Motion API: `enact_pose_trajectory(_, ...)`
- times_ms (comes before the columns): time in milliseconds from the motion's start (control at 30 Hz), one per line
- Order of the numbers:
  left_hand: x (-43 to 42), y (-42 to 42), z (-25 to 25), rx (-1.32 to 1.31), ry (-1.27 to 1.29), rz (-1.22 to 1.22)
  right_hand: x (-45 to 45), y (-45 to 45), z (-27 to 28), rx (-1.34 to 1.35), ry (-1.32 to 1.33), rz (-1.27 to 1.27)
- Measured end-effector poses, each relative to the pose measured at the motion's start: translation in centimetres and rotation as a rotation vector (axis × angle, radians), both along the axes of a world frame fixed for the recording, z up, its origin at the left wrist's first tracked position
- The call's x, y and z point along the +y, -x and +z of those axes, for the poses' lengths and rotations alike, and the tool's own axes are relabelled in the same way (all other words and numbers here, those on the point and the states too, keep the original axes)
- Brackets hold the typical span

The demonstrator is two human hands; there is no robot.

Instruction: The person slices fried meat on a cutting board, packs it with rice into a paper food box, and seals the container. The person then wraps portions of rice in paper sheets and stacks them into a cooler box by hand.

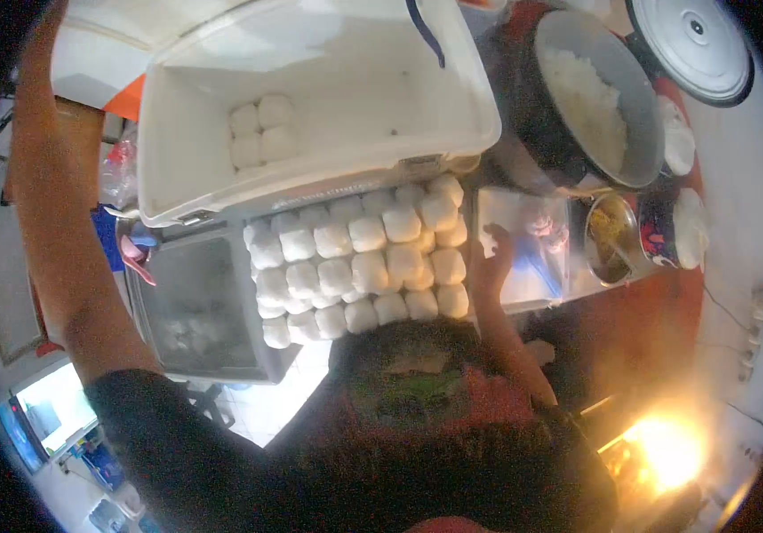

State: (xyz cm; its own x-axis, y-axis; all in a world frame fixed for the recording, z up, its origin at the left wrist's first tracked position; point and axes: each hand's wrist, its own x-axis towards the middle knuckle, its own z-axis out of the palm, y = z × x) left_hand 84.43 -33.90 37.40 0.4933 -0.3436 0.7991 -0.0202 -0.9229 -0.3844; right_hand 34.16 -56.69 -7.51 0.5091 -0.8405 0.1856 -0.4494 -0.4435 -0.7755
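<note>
Your right hand (491,266), nearer, sits just right of the stacked round white doughy balls (369,272), rows running left-right before you. Can't tell its grip; left hand's out of view, state unclear.

Room check, head view: pale wall or similar surface (737,222) down the right edge, thin cables and what looks like a socket strip (753,324) on it. Red-orange surface (643,333) inward of that. Strong warm glare (670,453) lower right, washing out detail, source unclear. Light tiled floor (297,395) showing lower centre-left, bright. Framed grey panel (19,258) far left, door or cabinet, can't tell. Lower left: bright rectangle (59,410), screen or window unclear, blue clutter (101,464) near it
</note>
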Motion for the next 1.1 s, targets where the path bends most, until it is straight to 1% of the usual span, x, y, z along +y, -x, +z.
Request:
enact_pose_trajectory(33,0.2,-2.9,0.3,0.026,-0.004,-0.005,-0.2,0.2,0.3,-0.014,-0.05,-0.028)
enact_pose_trajectory(100,2.1,-10.4,0.0,-0.115,-0.311,-0.095,-0.8,0.4,1.5,-0.009,-0.128,-0.098)
enact_pose_trajectory(133,2.2,-11.5,-0.1,-0.084,-0.284,-0.167,-1.3,0.7,1.2,0.011,-0.131,-0.098)
enact_pose_trajectory(233,1.3,-10.0,-0.8,0.029,-0.099,-0.348,-2.7,2.3,0.3,-0.065,-0.082,-0.12)
enact_pose_trajectory(267,1.3,-9.8,-1.0,0.048,-0.072,-0.38,-3.4,3.3,-1.0,-0.058,-0.083,-0.118)
enact_pose_trajectory(300,1.2,-9.6,-1.1,0.062,-0.054,-0.411,-4.4,4.8,-3.0,-0.062,-0.027,-0.111)
enact_pose_trajectory(333,1.2,-9.6,-1.3,0.077,-0.038,-0.439,-5.1,5.5,-3.2,-0.067,0.031,-0.107)
enact_pose_trajectory(367,1.1,-9.6,-1.5,0.089,-0.027,-0.47,-5.7,6.9,-3.0,0.22,0.116,-0.182)
enact_pose_trajectory(400,1.1,-9.6,-1.6,0.097,-0.015,-0.502,-6.0,8.0,-3.1,0.221,0.121,-0.19)
enact_pose_trajectory(467,1.2,-10.2,-2.1,0.108,-0.01,-0.568,-6.5,9.4,-2.7,0.61,0.193,-0.417)
enact_pose_trajectory(500,1.4,-10.5,-2.3,0.107,-0.018,-0.613,-7.6,11.0,-4.2,0.653,0.141,-0.368)
enact_pose_trajectory(533,1.6,-11.2,-2.4,0.095,-0.038,-0.669,-8.3,12.0,-5.2,0.653,0.146,-0.378)
enact_pose_trajectory(600,2.0,-12.1,-2.7,0.044,-0.093,-0.808,-9.3,13.6,-6.4,0.545,0.188,-0.197)
enact_pose_trajectory(633,2.1,-12.3,-2.5,0.294,0.081,-0.696,-9.9,13.9,-6.6,0.622,0.215,-0.181)
enact_pose_trajectory(667,1.3,-9.8,-2.1,0.285,0.083,-0.707,-10.4,14.4,-7.4,0.614,0.217,-0.193)
enact_pose_trajectory(700,0.3,-5.1,-2.0,0.41,0.211,-0.568,-11.1,15.1,-8.8,0.534,0.193,-0.169)
enact_pose_trajectory(733,-0.3,-1.9,-2.2,0.532,0.341,-0.433,-11.5,14.5,-8.1,0.452,0.175,-0.149)
enact_pose_trajectory(767,-0.1,-1.5,-2.6,0.517,0.352,-0.457,-11.5,14.5,-7.1,0.62,0.119,-0.169)
enact_pose_trajectory(800,0.3,-2.1,-3.1,0.442,0.285,-0.607,-11.0,14.8,-7.0,0.574,0.242,-0.176)
enact_pose_trajectory(833,-0.2,-1.5,-3.7,0.359,0.216,-0.755,-10.8,14.8,-6.5,0.537,0.205,-0.195)
enact_pose_trajectory(867,-0.6,-0.6,-4.8,0.345,0.223,-0.784,-10.6,15.1,-5.9,0.505,0.165,-0.211)
enact_pose_trajectory(900,-1.0,1.2,-6.3,0.286,0.137,-0.798,-10.7,16.0,-5.2,0.478,0.082,-0.163)
enact_pose_trajectory(933,-1.2,3.4,-8.0,0.228,0.053,-0.807,-10.7,15.5,-3.0,0.473,0.089,-0.188)
enact_pose_trajectory(1000,-3.0,10.4,-10.8,0.328,0.139,-0.853,-8.6,13.2,4.5,0.097,-0.223,-0.247)
enact_pose_trajectory(1033,-4.8,14.9,-12.2,0.443,0.227,-0.908,-8.8,12.1,8.0,0.118,-0.222,-0.265)
enact_pose_trajectory(1067,-6.5,19.4,-13.6,0.552,0.322,-0.959,-9.6,11.4,10.6,0.061,-0.219,-0.296)
enact_pose_trajectory(1100,-7.7,22.1,-15.3,0.609,0.336,-1.027,-11.7,10.6,13.0,0.054,-0.102,-0.24)
